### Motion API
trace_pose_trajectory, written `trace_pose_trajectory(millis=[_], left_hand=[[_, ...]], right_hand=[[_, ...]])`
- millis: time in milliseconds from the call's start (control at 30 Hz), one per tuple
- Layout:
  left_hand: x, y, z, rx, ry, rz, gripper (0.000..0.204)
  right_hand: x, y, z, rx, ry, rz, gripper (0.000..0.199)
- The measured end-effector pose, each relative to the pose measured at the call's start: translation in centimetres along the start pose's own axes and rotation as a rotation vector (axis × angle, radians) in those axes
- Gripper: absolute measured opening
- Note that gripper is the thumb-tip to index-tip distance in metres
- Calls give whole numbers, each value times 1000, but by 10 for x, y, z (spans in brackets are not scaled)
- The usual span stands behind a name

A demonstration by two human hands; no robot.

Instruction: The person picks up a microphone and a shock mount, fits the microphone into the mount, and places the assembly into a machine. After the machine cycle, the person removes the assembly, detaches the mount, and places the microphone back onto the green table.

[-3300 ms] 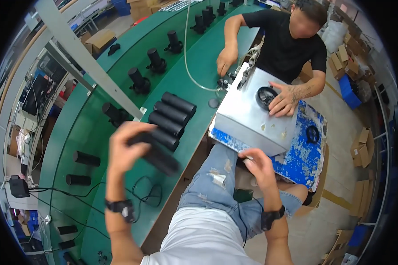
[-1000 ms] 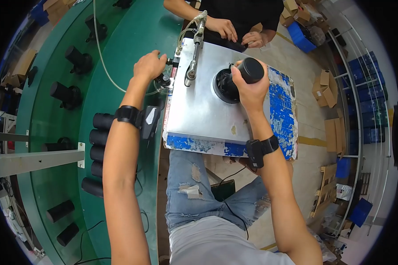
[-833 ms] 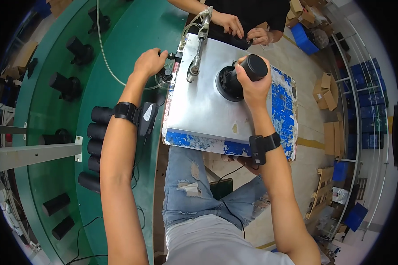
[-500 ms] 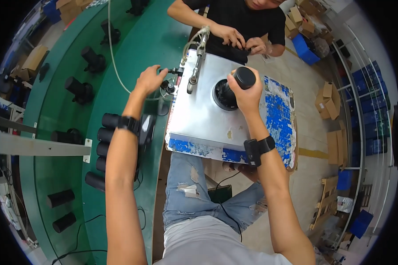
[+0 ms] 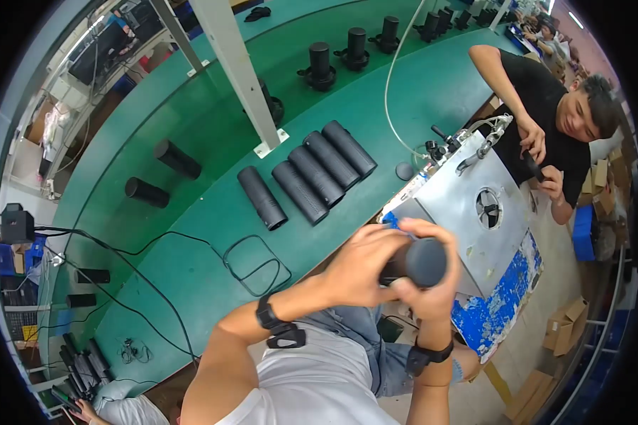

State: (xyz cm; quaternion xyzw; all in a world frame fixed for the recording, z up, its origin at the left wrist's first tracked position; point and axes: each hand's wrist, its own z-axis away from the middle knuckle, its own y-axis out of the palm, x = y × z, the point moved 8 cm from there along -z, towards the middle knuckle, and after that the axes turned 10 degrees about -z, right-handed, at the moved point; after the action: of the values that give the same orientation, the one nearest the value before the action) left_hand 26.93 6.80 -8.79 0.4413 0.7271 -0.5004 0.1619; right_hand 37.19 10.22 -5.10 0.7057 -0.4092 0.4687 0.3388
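A black cylinder with a flat round end (image 5: 427,262) is held in front of my body, at the near edge of the metal box. My left hand (image 5: 361,263) wraps its left side. My right hand (image 5: 439,294) grips the other side, thumb and fingers curled around it. Just beyond them stands the silver metal box (image 5: 454,216), whose round opening (image 5: 488,207) now shows an inner fitting. Along the box's far left edge are a metal clamp (image 5: 475,157) and small black valve fittings (image 5: 436,147). The cylinder's lower part is hidden by my hands.
Several black ribbed tubes (image 5: 312,173) lie on the green table (image 5: 213,241) at the left, near a black cable (image 5: 255,265). A grey post (image 5: 241,71) rises behind them. Across the box, a co-worker (image 5: 546,127) handles a dark part. Cardboard (image 5: 567,326) lies at the right.
My right hand has lifted the black cylinder out of the box's opening and brought it toward me. My left hand has left the valve fittings and taken hold of it too. The view has swung left.
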Motion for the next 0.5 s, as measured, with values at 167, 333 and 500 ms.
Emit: trace_pose_trajectory(millis=[167,333,500], left_hand=[[98,-99,63,-321,-646,-30,56],[223,-236,124,-914,-595,-153,56],[299,-254,105,-881,-762,-662,77]], right_hand=[[-33,-36,56,-13,198,173,74],[-85,-83,113,-216,402,116,40],[-100,-120,163,-377,412,143,34]])
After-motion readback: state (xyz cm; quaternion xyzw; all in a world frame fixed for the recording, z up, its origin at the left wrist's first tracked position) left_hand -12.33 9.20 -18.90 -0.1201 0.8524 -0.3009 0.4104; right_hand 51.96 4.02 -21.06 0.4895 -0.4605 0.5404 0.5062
